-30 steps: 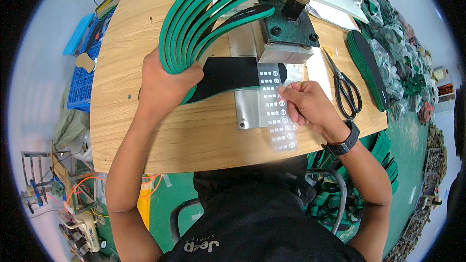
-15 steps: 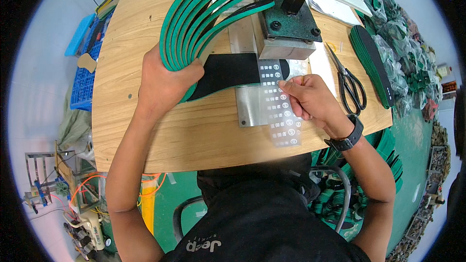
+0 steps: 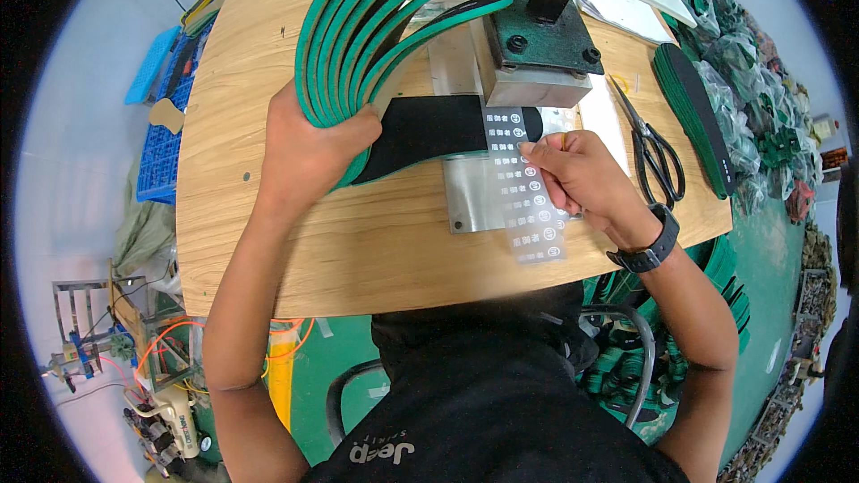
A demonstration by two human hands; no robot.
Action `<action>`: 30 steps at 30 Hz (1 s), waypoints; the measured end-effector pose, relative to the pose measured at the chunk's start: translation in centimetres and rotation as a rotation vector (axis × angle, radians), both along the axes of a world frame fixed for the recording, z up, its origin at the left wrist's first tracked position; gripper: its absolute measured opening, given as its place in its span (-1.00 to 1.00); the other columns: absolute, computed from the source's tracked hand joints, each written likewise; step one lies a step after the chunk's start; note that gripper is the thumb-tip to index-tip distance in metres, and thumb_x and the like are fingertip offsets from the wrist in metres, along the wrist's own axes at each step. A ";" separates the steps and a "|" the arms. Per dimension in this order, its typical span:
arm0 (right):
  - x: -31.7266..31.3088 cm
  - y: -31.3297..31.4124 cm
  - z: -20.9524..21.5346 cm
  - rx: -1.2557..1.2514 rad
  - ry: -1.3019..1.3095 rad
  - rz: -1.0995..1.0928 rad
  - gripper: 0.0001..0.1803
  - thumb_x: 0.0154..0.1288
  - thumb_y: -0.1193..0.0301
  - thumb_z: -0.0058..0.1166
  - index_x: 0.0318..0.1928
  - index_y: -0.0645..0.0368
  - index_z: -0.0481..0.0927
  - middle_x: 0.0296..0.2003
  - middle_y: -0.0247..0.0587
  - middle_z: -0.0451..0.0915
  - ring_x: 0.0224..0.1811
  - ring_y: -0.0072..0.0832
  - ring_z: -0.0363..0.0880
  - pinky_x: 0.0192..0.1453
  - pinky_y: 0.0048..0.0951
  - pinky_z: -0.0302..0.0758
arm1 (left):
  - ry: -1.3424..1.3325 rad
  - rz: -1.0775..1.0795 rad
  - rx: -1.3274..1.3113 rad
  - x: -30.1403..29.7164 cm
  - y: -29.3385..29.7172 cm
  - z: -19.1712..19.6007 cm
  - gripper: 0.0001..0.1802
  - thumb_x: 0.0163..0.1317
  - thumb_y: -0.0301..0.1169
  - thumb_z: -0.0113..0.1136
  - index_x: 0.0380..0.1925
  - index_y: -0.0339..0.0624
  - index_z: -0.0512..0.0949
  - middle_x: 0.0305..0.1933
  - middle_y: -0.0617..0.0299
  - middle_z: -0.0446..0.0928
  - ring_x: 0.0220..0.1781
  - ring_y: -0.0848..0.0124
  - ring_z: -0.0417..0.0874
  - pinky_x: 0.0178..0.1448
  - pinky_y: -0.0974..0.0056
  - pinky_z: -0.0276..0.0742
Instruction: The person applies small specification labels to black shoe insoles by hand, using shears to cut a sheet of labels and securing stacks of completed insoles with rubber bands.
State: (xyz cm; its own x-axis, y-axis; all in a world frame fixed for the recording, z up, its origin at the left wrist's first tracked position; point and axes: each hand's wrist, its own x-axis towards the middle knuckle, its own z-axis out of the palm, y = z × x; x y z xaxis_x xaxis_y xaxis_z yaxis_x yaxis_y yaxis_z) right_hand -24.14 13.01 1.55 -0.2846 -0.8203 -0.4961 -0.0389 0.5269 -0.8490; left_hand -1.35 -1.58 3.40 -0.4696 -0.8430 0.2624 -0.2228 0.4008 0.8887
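My left hand [image 3: 313, 150] is wrapped around the near end of a fan of bent insoles [image 3: 335, 45], black with green edges. One flat insole [image 3: 434, 132] stretches to the right from the same hand, its black face up. It lies across a metal plate [image 3: 472, 201] beneath the press head [image 3: 537, 87]. Between finger and thumb, my right hand [image 3: 591, 174] pinches a clear film strip [image 3: 530, 201] with rows of white print. The strip overlaps the flat insole's right part and hangs toward the table's near edge. A black watch is on my right wrist.
Black-handled scissors [image 3: 658, 156] and a stack of insoles [image 3: 693, 116] lie at the table's right. Bagged goods [image 3: 747, 80] are piled beyond. A blue crate [image 3: 161, 165] stands off the left edge. More green insoles [image 3: 617, 376] are heaped below, right of the chair.
My right hand and the film strip have shifted slightly away from me over the flat insole. My left hand keeps its grip. The whole view has moved a little.
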 end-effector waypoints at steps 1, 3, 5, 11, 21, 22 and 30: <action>0.0 0.0 0.0 -0.002 -0.007 -0.002 -0.70 0.28 0.28 0.08 -0.56 0.13 0.48 -0.81 -0.40 0.38 -0.84 -0.72 0.19 -0.75 -0.66 0.08 | -0.011 0.002 -0.007 0.1 0.0 0.0 -0.73 -0.11 -0.50 0.23 -0.33 -0.35 0.53 -0.43 0.16 0.58 -0.43 0.46 0.51 -0.24 0.32 0.49; 0.1 -0.1 0.0 -0.006 -0.021 -0.006 -0.71 0.28 0.28 0.08 -0.56 0.13 0.48 -0.81 -0.40 0.38 -0.83 -0.72 0.19 -0.75 -0.66 0.09 | -0.032 0.004 -0.021 0.1 -0.1 0.1 -0.73 -0.11 -0.50 0.23 -0.33 -0.34 0.53 -0.42 0.16 0.58 -0.42 0.47 0.51 -0.23 0.33 0.49; 0.0 0.0 0.1 -0.006 -0.028 0.006 -0.72 0.28 0.29 0.08 -0.55 0.14 0.49 -0.81 -0.40 0.38 -0.83 -0.72 0.20 -0.75 -0.66 0.09 | -0.035 0.013 -0.036 0.0 0.0 0.0 -0.73 -0.11 -0.50 0.23 -0.33 -0.34 0.53 -0.42 0.17 0.59 -0.42 0.47 0.51 -0.23 0.32 0.49; -0.2 0.1 0.1 0.012 -0.025 0.021 -0.72 0.28 0.30 0.07 -0.54 0.17 0.50 -0.81 -0.39 0.39 -0.83 -0.72 0.22 -0.76 -0.66 0.10 | -0.055 0.009 -0.059 -0.1 0.2 0.1 -0.74 -0.10 -0.49 0.22 -0.34 -0.33 0.53 -0.42 0.14 0.59 -0.42 0.45 0.53 -0.22 0.31 0.50; -0.3 0.2 -0.2 -0.024 -0.018 0.019 -0.70 0.28 0.30 0.07 -0.55 0.19 0.50 -0.83 -0.35 0.38 -0.85 -0.70 0.20 -0.78 -0.65 0.08 | -0.106 0.012 -0.066 -0.1 0.2 0.2 -0.72 -0.11 -0.46 0.22 -0.33 -0.34 0.54 -0.41 0.10 0.59 -0.41 0.39 0.55 -0.21 0.28 0.50; -0.3 0.2 -0.2 -0.032 -0.031 0.019 -0.70 0.29 0.30 0.07 -0.55 0.19 0.50 -0.83 -0.35 0.38 -0.86 -0.70 0.20 -0.78 -0.65 0.08 | -0.095 0.009 -0.067 -0.1 0.2 0.1 -0.72 -0.11 -0.46 0.22 -0.33 -0.34 0.54 -0.41 0.10 0.59 -0.41 0.39 0.55 -0.21 0.28 0.50; -0.1 0.2 -0.3 -0.018 -0.037 -0.005 -0.70 0.29 0.31 0.07 -0.55 0.19 0.49 -0.83 -0.36 0.38 -0.85 -0.71 0.19 -0.78 -0.66 0.07 | -0.046 0.023 -0.048 -0.2 0.4 0.1 -0.71 -0.12 -0.47 0.23 -0.33 -0.35 0.54 -0.41 0.10 0.59 -0.40 0.41 0.54 -0.21 0.29 0.50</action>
State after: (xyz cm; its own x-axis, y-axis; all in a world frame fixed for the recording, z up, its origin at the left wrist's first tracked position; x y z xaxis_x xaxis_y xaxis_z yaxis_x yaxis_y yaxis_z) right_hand -24.20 13.22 1.29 -0.2702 -0.8280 -0.4913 -0.0048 0.5115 -0.8593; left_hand -1.52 -1.15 3.54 -0.4627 -0.8408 0.2810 -0.2729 0.4366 0.8572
